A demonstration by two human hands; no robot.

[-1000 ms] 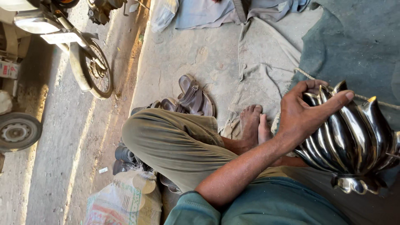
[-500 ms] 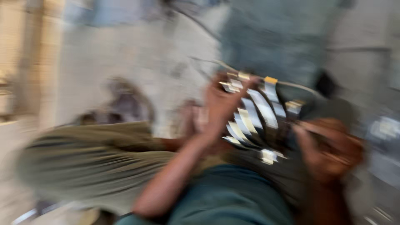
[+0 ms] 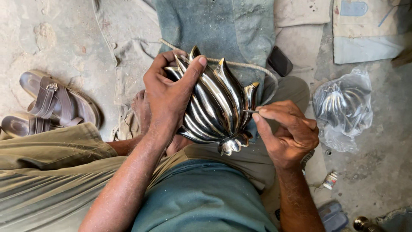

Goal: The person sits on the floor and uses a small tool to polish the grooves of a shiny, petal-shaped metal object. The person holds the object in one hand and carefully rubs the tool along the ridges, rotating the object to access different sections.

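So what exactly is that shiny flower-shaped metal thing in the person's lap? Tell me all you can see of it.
The metal flower is shaped like a lotus bud, with long ribbed petals that end in pointed, brass-coloured tips. Its surface looks like polished silver-toned metal and reflects dark and light bands. It lies tilted over the person's lap, tips pointing away, with a small scalloped base nearest the body. The left hand grips it from above, fingers spread over the petals. The right hand pinches a thin pointed tool whose tip meets a petal on the right side.
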